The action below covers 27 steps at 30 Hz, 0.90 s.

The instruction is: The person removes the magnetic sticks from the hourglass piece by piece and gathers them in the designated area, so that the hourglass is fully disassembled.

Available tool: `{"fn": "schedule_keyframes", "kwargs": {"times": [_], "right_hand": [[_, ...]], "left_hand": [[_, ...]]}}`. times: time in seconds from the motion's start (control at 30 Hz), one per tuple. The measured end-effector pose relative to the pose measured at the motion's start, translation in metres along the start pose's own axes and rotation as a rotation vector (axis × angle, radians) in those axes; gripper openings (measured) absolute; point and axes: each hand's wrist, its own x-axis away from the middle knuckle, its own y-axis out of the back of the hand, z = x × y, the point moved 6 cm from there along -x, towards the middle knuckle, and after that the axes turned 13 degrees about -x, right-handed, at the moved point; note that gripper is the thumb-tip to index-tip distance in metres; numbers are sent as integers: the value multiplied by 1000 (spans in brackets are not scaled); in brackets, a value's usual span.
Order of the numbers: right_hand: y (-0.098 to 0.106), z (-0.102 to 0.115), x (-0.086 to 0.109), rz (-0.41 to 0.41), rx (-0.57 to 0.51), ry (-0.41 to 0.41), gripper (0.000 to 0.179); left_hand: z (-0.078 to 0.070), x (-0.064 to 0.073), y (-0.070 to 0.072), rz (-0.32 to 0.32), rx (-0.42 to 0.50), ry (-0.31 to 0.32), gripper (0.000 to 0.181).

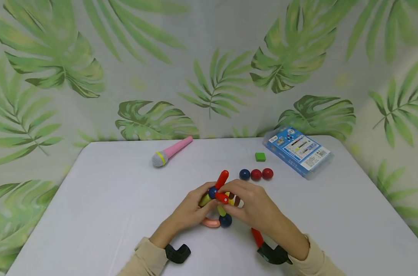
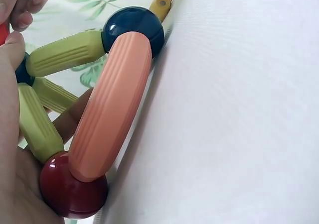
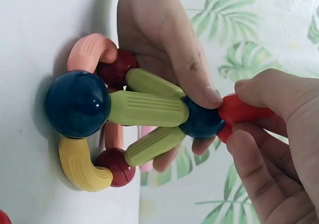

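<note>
A magnetic ball-and-rod structure (image 3: 148, 108) stands on the table, with green rods rising to a top blue ball (image 1: 213, 192). At its base are a blue ball (image 3: 77, 104), dark red balls (image 2: 74, 185), a curved pink rod (image 2: 113, 107) and a curved yellow rod (image 3: 82, 165). My left hand (image 1: 191, 206) grips the structure near its top, thumb against the upper ball. The right hand (image 1: 255, 203) pinches a red rod (image 3: 244, 109) at that ball. Another red rod (image 1: 222, 179) points up and away from it. Behind the right fingers, a brown, yellow and white piece (image 1: 236, 200) is partly hidden.
Beyond the hands lie a blue ball (image 1: 244, 174), two red balls (image 1: 262, 174) and a green block (image 1: 260, 157). A clear plastic box with a blue label (image 1: 298, 152) lies back right; a pink toy microphone (image 1: 172, 151) lies back left. Another red rod (image 1: 257, 237) is near the right wrist.
</note>
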Motion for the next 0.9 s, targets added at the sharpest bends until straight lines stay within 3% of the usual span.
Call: {"fn": "schedule_keyframes", "kwargs": {"times": [0.13, 0.27, 0.57, 0.9], "right_hand": [[4, 1, 0, -27, 14, 44, 35], [8, 2, 1, -37, 40, 61, 34], [13, 2, 1, -33, 38, 30, 32], [48, 4, 2, -150, 51, 62, 32]], "left_hand": [[1, 2, -2, -48, 4, 9, 44], [1, 2, -4, -46, 10, -25, 44], [2, -1, -6, -53, 23, -47, 43], [1, -2, -5, -52, 61, -29, 43]]}}
